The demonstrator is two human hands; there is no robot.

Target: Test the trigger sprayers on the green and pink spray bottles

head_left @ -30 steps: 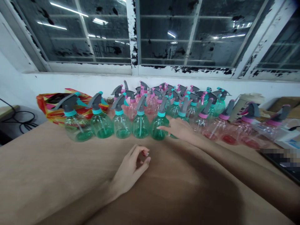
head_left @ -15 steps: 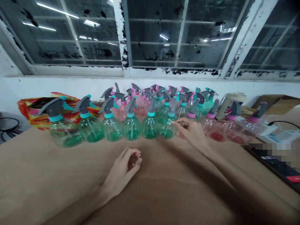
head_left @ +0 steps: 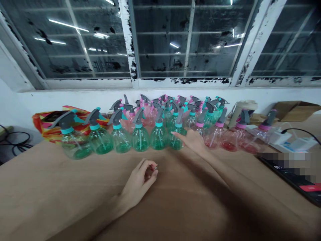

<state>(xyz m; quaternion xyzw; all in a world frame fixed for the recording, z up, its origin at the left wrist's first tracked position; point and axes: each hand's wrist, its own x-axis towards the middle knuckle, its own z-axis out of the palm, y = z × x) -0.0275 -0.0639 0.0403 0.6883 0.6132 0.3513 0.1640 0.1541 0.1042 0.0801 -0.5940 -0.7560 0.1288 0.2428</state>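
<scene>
A front row of round spray bottles with grey trigger heads stands on the table. Teal-collared green bottles, such as this green spray bottle (head_left: 158,138), fill the left part; pink-collared bottles, such as this pink spray bottle (head_left: 230,137), fill the right. My right hand (head_left: 194,140) has its index finger stretched out across a green spray bottle (head_left: 176,142); whether it touches is unclear. That hand partly covers the pink bottle behind it. Low over the table in front of the row, my left hand (head_left: 139,180) is loosely curled, thumb and fingertips slightly apart, with nothing visible inside.
More spray bottles (head_left: 168,112) crowd behind the front row, below the window. A red-and-yellow bag (head_left: 41,125) lies at left, near black cables (head_left: 18,144). On the right are a phone (head_left: 288,177), a white power strip (head_left: 283,144), a white canister (head_left: 243,110) and a cardboard box (head_left: 294,110).
My right hand has moved left along the row, its index finger now stretched further over the green bottle. My left hand keeps its curled shape. The camera view has shifted slightly.
</scene>
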